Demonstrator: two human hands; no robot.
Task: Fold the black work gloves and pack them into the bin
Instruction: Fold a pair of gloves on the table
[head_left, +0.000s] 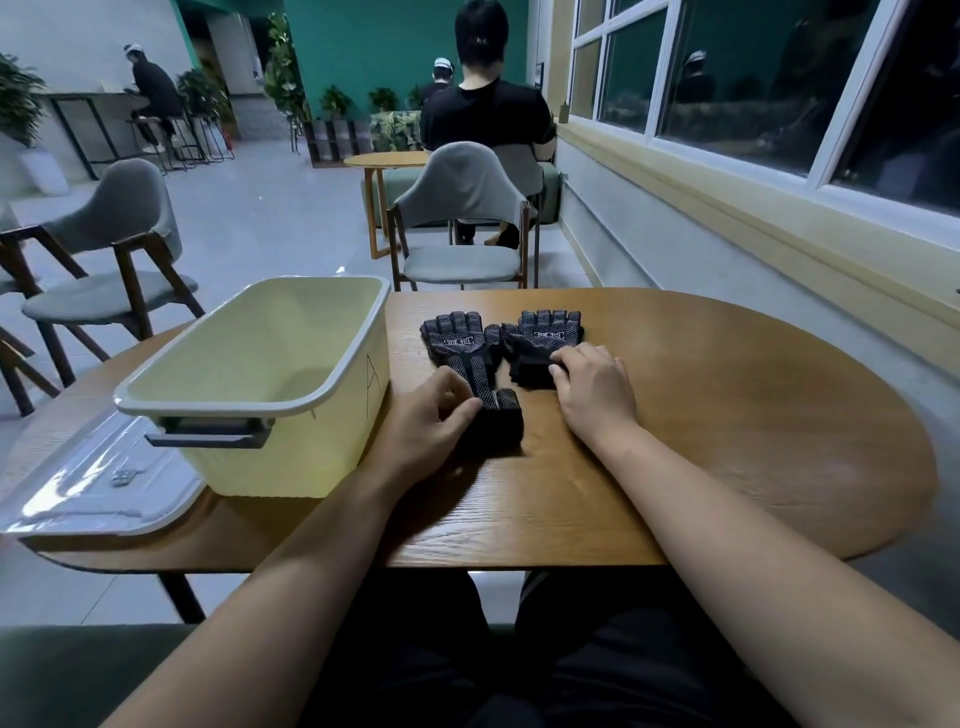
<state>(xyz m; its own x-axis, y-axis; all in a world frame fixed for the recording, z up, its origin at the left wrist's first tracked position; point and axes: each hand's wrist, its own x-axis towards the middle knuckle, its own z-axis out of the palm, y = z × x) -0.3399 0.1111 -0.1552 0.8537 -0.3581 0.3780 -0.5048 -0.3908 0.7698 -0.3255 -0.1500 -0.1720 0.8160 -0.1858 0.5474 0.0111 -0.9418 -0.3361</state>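
Observation:
Two black work gloves with dotted palms lie side by side on the wooden table (727, 415), fingers pointing away from me. The left glove (460, 345) lies full length; my left hand (431, 421) pinches its cuff at the near end. The right glove (545, 338) has its cuff folded up over the palm, and my right hand (592, 387) rests on that fold with fingers curled onto the fabric. A pale yellow bin (270, 379) with a grey handle stands empty to the left of the gloves.
A clear plastic lid (98, 483) lies at the table's left edge beside the bin. Grey chairs (462, 208) stand beyond the table, a person sits with their back to me, and a window wall runs along the right.

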